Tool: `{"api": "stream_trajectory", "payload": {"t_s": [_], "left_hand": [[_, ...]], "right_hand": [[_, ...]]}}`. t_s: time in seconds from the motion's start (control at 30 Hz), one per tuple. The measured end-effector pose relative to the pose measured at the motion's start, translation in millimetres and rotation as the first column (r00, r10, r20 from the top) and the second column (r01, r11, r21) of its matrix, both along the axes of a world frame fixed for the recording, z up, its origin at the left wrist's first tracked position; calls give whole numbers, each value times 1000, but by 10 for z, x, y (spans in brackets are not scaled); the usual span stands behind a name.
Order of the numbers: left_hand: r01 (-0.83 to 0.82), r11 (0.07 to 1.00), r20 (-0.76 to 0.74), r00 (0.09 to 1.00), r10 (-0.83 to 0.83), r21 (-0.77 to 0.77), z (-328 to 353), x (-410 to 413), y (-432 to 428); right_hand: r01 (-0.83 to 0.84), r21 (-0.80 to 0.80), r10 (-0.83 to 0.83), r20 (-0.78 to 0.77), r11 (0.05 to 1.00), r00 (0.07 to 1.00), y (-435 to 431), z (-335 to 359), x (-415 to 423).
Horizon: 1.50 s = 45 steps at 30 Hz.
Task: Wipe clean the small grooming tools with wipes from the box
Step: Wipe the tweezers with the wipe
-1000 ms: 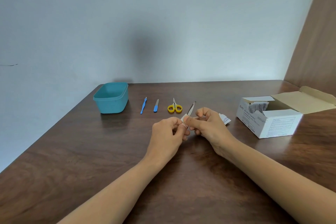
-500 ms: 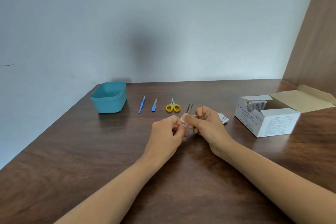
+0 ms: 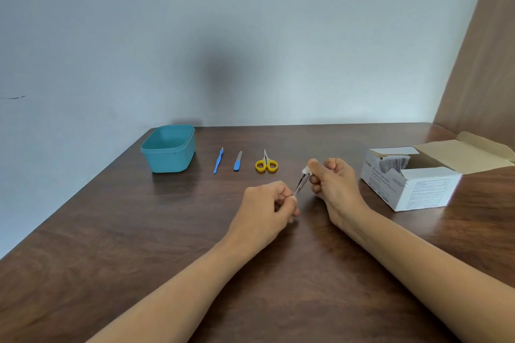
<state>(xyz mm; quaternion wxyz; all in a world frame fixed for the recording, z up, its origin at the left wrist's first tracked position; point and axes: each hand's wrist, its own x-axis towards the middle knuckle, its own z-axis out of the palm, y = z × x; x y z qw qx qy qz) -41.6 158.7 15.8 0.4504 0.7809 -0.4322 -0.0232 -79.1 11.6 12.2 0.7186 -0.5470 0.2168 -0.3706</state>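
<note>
My left hand (image 3: 266, 199) pinches the lower end of a pair of metal tweezers (image 3: 301, 183), which slant up to the right. My right hand (image 3: 333, 178) pinches a small white wipe (image 3: 306, 169) around the tweezers' tip. Further back on the table lie yellow-handled scissors (image 3: 266, 164), a small blue-handled nail file (image 3: 237, 161) and a thin blue cuticle tool (image 3: 218, 161) in a row. The open white box of alcohol swabs (image 3: 409, 179) stands to the right, with packets showing inside.
A teal plastic tub (image 3: 169, 147) stands at the back left of the brown wooden table (image 3: 139, 231). The box's flap (image 3: 462, 152) lies open toward a wooden panel on the right. A pale wall runs behind the table.
My hands have drawn apart: the right hand slid the wipe up along the tweezers to their tip, while the left hand dropped lower and nearer to me with the handle end.
</note>
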Motion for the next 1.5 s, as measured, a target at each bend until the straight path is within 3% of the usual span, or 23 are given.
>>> {"api": "stream_trajectory", "payload": {"t_s": [0.2, 0.37, 0.47, 0.67, 1.13, 1.5], "left_hand": [[-26, 1000, -47, 999, 26, -15, -5, 20, 6], [-93, 969, -246, 969, 35, -229, 20, 37, 16], [-115, 945, -332, 943, 7, -305, 46, 36, 8], [-91, 939, -334, 942, -26, -331, 55, 22, 13], [-116, 936, -338, 941, -4, -333, 30, 35, 9], [-138, 925, -347, 938, 7, -355, 33, 35, 3]], "right_hand": [[-37, 201, 14, 114, 979, 993, -69, 8, -6], [-187, 322, 126, 200, 928, 972, -130, 29, -24], [-326, 295, 277, 198, 898, 940, -65, 19, -21], [-474, 213, 436, 201, 855, 877, 7, 22, -38], [-520, 132, 481, 244, 844, 842, 12, -20, -29], [-537, 103, 520, 154, 837, 840, 33, -14, -51]]}}
